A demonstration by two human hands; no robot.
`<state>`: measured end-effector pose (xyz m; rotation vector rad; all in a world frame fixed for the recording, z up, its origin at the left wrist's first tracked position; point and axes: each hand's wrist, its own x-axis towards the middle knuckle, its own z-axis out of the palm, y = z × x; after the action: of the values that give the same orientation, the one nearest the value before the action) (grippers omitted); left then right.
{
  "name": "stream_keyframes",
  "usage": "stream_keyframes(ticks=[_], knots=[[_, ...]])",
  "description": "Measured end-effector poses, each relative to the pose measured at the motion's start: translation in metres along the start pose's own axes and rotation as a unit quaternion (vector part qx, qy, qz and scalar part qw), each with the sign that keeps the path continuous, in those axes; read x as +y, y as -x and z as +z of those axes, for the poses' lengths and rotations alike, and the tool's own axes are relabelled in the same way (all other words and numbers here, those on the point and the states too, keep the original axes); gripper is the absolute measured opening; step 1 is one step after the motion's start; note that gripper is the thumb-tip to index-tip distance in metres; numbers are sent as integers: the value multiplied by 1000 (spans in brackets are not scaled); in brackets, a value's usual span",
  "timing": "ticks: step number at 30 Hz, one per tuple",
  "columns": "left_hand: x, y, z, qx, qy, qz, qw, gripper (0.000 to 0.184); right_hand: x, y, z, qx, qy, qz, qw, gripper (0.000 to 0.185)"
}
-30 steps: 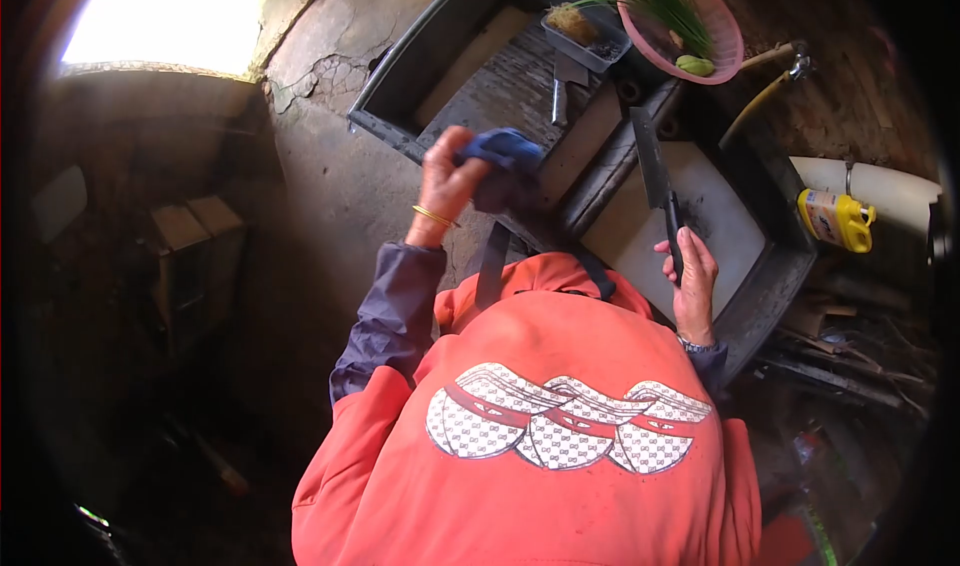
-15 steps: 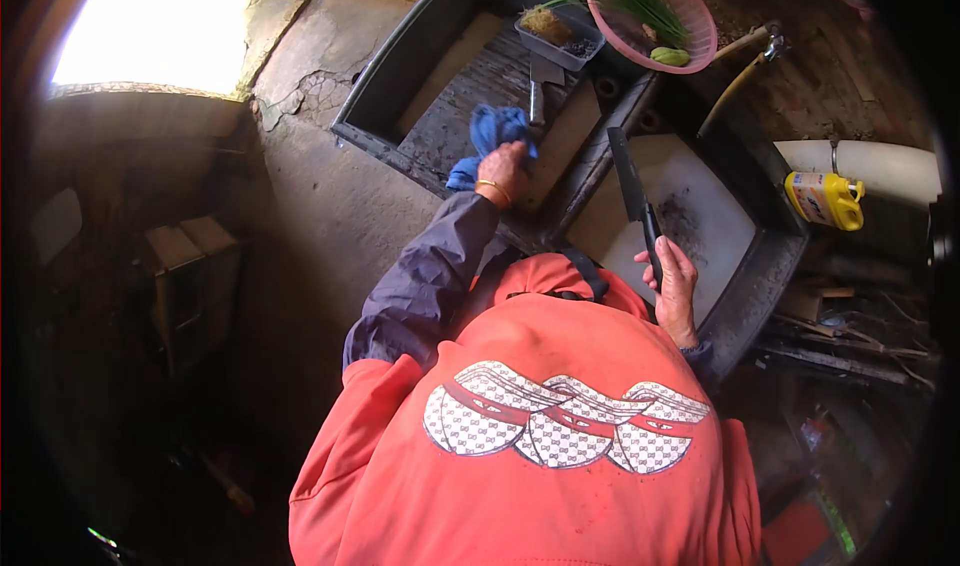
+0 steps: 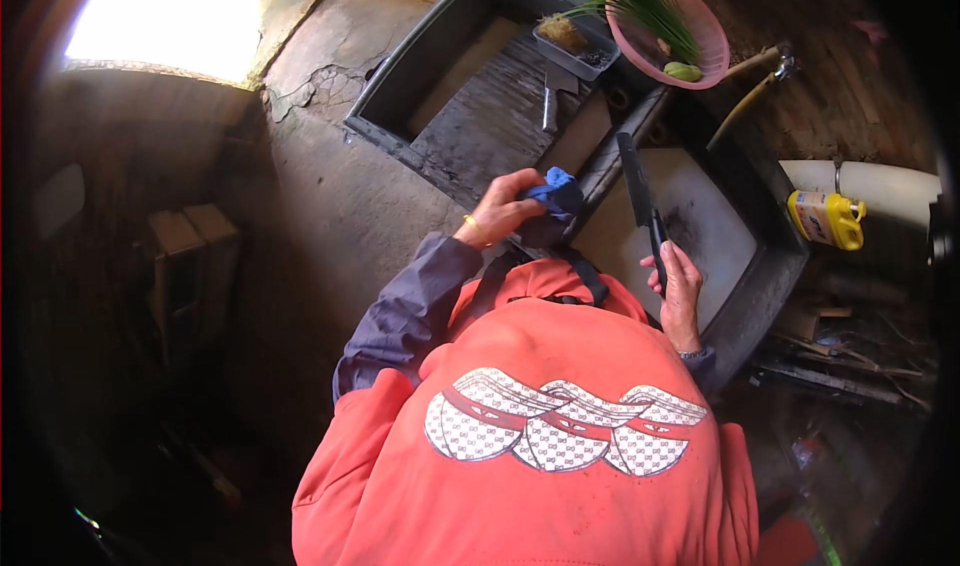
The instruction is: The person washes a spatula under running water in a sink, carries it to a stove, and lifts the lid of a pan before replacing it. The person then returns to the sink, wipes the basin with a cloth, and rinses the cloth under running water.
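Observation:
My left hand (image 3: 503, 204) is closed on a bunched blue cloth (image 3: 560, 193), near the front edge of the double sink (image 3: 395, 142). My right hand (image 3: 680, 284) grips the black handle of a large knife (image 3: 636, 181), its dark blade pointing up and away over the sink's right basin (image 3: 705, 228). Behind my left hand a dark board (image 3: 480, 106) lies across the left basin. On it rests a smaller blade with a metal handle (image 3: 550, 109), beside a grey tray (image 3: 597, 59) that holds a tan scrubber (image 3: 562, 33).
A pink basket (image 3: 722, 51) with long green leaves (image 3: 655, 16) and a green vegetable (image 3: 683, 71) stands behind the sink. To the right are a tap (image 3: 786, 63) with a yellow hose and a yellow bottle (image 3: 828, 220). A wooden box (image 3: 195, 256) is at the left.
My left hand has moved with the blue cloth from over the board back to the sink's front edge. My right hand still holds the knife in nearly the same place.

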<state>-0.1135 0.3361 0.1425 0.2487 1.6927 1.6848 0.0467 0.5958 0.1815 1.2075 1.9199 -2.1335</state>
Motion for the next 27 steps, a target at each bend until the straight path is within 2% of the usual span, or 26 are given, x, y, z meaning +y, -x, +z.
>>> stream_keyframes(ticks=[2,4,5,8,10,14,16,18,23,25,27], knots=[[7,14,-20,60,10,31,998,22,-1,-11,16,-30,11,-20,999,33],[24,35,-35,116,77,0,990,20,-8,-18,40,-61,26,-38,997,39],[16,39,-44,152,81,46,984,18,-8,-25,53,-79,28,-35,996,40],[16,59,-71,201,113,56,971,20,5,-57,96,-136,30,-61,988,41],[17,68,-81,239,136,64,959,20,15,-74,129,-148,30,-102,983,43],[12,76,-100,281,133,62,948,19,37,-110,170,-112,191,-253,942,38],[7,77,-103,288,131,66,946,19,42,-120,183,-97,222,-308,920,36],[5,77,-105,289,144,43,945,19,48,-128,191,-57,283,-410,865,34],[2,69,-107,268,174,25,947,18,74,-147,192,-52,333,-419,843,37],[4,64,-110,263,170,18,949,18,79,-154,188,-87,428,-416,798,41],[5,60,-114,257,166,12,952,18,81,-161,186,-87,456,-413,783,42]])
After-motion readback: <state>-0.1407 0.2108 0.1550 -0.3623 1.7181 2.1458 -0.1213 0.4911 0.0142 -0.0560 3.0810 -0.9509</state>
